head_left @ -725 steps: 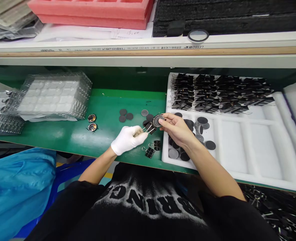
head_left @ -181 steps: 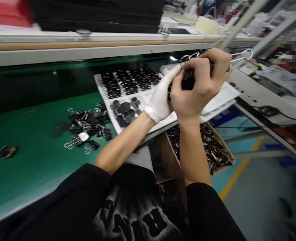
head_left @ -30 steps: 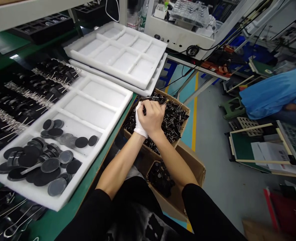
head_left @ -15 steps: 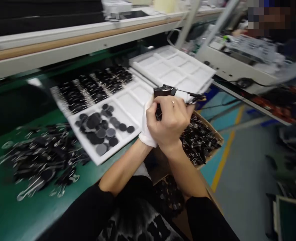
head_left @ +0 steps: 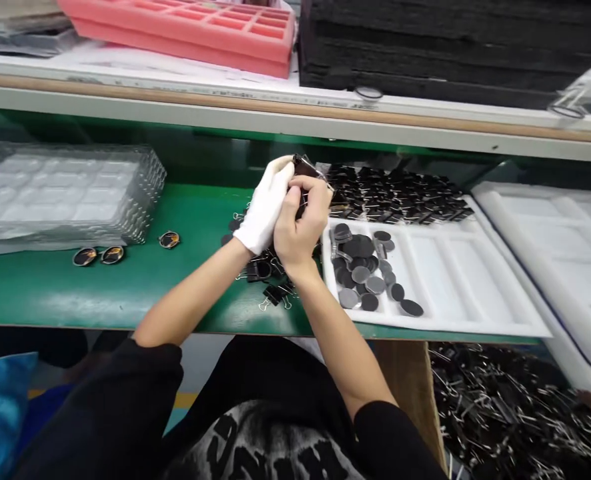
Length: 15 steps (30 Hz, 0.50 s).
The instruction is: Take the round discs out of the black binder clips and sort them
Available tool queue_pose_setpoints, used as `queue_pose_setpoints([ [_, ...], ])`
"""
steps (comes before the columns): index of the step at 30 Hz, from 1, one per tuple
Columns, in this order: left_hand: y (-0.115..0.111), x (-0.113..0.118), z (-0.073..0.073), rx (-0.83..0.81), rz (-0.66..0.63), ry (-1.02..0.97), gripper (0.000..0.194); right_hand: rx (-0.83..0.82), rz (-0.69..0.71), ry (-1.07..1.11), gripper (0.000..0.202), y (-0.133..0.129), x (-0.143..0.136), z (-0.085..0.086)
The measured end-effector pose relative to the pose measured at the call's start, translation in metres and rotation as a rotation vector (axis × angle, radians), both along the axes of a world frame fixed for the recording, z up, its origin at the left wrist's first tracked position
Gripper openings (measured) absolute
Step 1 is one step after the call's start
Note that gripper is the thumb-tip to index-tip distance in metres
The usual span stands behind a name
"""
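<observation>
My left hand point(head_left: 265, 210), in a white glove, and my bare right hand point(head_left: 303, 227) are pressed together over the green bench. Between them they grip a black binder clip point(head_left: 305, 167), whose top edge and metal handle stick out above the fingers; the rest is hidden. Beneath and beside the hands lies a pile of black binder clips point(head_left: 274, 295). To the right, a white tray point(head_left: 455, 273) holds black and grey discs point(head_left: 360, 275) in its left compartment. Rows of black clips point(head_left: 400, 193) lie along the tray's back.
Stacked clear plastic trays point(head_left: 60, 193) stand at the left, near several small round pieces point(head_left: 169, 239). A shelf edge point(head_left: 225, 110) crosses above the bench. Another white tray point(head_left: 560, 247) is at the right, over a box of clips point(head_left: 515, 407).
The view has swung left, showing the clear trays and round pieces. My hands, still together around the black clip, are now over the bench beside the tray, no longer over the box.
</observation>
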<state>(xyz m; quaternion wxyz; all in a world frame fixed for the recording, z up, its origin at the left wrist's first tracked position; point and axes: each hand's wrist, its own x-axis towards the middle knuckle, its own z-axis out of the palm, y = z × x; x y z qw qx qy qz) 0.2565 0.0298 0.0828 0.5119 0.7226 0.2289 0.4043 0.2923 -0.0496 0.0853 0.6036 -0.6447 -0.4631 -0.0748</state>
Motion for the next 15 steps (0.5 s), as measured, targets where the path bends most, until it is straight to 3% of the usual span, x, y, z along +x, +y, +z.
queue_pose_setpoints([
  [3,0.029,-0.029,-0.005,-0.083,0.071,0.052,0.03,-0.019,0.06,0.123,0.019,0.023,-0.011,-0.022],
  [7,0.049,-0.053,-0.005,-0.114,-0.078,0.335,0.033,-0.074,0.226,0.252,0.025,0.02,0.005,-0.04],
  [10,0.063,-0.067,0.0,-0.072,-0.215,0.453,0.038,-0.215,0.378,0.391,0.043,0.003,0.031,-0.038],
  [15,0.078,-0.085,0.012,0.126,-0.408,0.545,0.062,-0.428,0.683,0.477,0.056,-0.018,0.073,-0.014],
])
